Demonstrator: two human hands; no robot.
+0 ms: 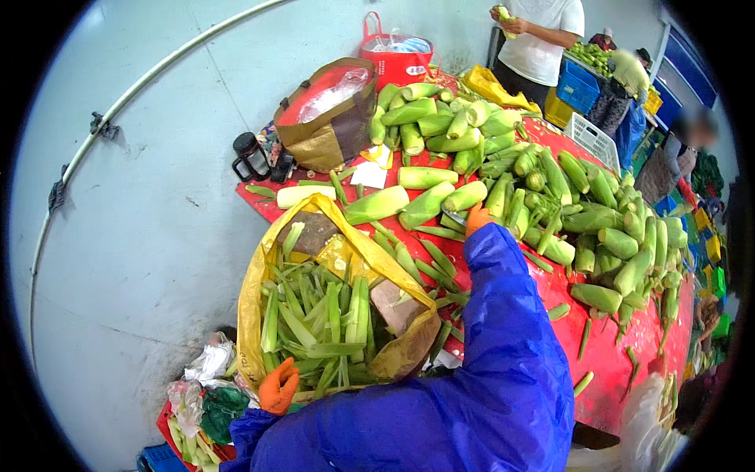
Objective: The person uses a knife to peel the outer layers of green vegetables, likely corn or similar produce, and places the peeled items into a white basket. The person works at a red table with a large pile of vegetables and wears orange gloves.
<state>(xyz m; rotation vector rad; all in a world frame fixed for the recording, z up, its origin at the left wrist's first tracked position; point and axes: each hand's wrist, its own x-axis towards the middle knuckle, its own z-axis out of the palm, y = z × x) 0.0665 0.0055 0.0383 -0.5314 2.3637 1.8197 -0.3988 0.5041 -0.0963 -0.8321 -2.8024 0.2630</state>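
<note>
The right hand (476, 219) wears an orange glove and is curled around a small knife (453, 215). Its gray blade is right beside a green ear of corn (465, 196) on the red desk (609, 385). The left hand (278, 387), in an orange glove too, is low down by the near edge of a big yellow sack (253, 315). Its fingers look bent, but I can't tell if they pinch the sack. The sack is wide open, with lots of long green husks (314, 315) inside. A big pile of corn (582, 204) lies on the desk, past the right hand and off to its right. Behind the sack are a brown bag (334, 130) and a black mug (251, 156). Across the desk, a person in a white shirt (543, 39) holds some corn too.
</note>
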